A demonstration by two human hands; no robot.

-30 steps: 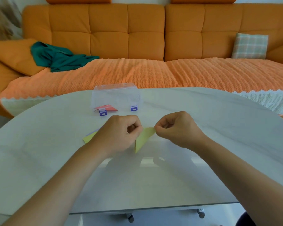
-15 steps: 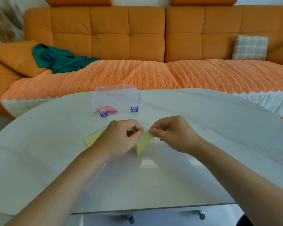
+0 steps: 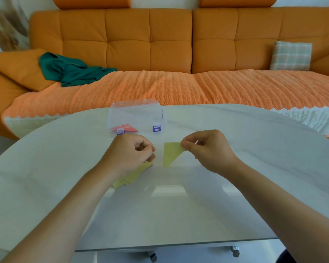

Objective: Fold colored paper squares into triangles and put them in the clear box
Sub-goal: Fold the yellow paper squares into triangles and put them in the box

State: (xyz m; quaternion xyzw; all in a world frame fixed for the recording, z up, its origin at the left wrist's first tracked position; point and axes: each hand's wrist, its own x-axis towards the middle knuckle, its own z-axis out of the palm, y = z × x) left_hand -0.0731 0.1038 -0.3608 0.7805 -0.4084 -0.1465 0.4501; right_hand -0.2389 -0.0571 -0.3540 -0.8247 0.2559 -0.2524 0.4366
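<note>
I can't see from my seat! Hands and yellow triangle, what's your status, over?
Right hand pinches yellow triangle by one corner. Left hand curled over yellow papers, grip unclear. Nothing between triangle and clear box.

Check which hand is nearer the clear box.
Left. The left hand sits just in front of the clear box; the right hand is farther right, pinching the yellow triangle.

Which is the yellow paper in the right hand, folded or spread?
Folded: the yellow paper shows a triangle shape, and the right hand pinches it at one corner.
</note>
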